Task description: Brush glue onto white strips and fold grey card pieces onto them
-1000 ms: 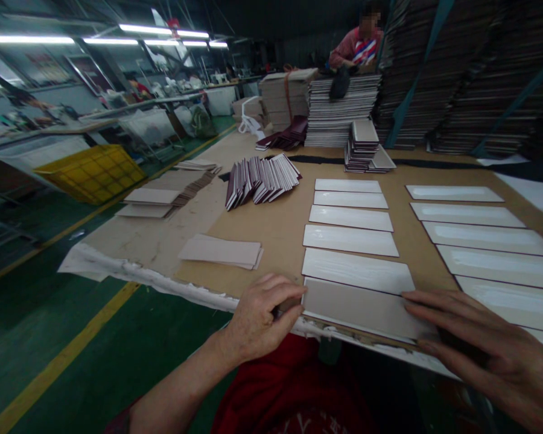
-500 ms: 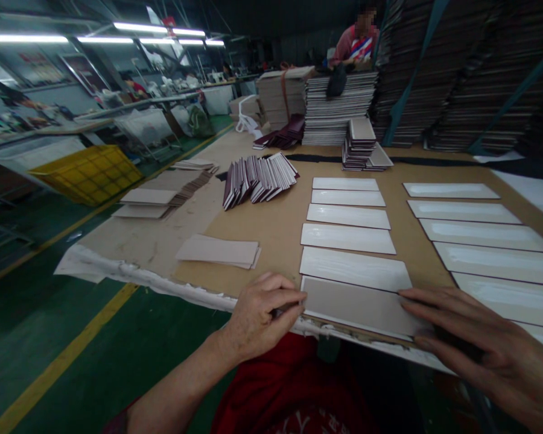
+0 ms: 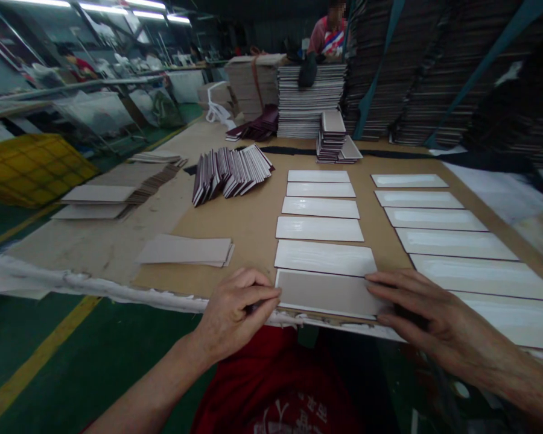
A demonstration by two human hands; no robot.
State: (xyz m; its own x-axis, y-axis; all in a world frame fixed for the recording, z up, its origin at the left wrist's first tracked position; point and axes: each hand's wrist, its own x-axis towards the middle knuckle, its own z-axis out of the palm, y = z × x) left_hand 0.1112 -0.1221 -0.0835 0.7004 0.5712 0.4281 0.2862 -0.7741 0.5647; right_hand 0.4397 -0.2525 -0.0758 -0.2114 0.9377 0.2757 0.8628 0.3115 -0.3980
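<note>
A grey cardboard strip (image 3: 326,292) lies over a white panel at the table's front edge, with a thin white border showing around it. My left hand (image 3: 239,307) is closed in a pinch, thumb and forefinger at the strip's left end. Across the right end, my right hand (image 3: 423,307) holds the strip between fingers at the back corner and thumb at the front. Directly behind it lies a glossy white panel (image 3: 326,257) with a dark edge, the nearest of a column. To the left of my left hand rest a few loose grey strips (image 3: 185,249).
A second column of glossy white panels (image 3: 461,244) runs along the right. Farther back are a fanned row of maroon-edged boards (image 3: 233,173), a small stack (image 3: 331,141) and tall board piles (image 3: 311,102). A person (image 3: 328,36) is behind them. Grey boards (image 3: 100,194) lie left.
The whole view has shifted, so the table and both hands appear farther left. Both hands stay at the ends of the grey strip, which looks unmoved on the table.
</note>
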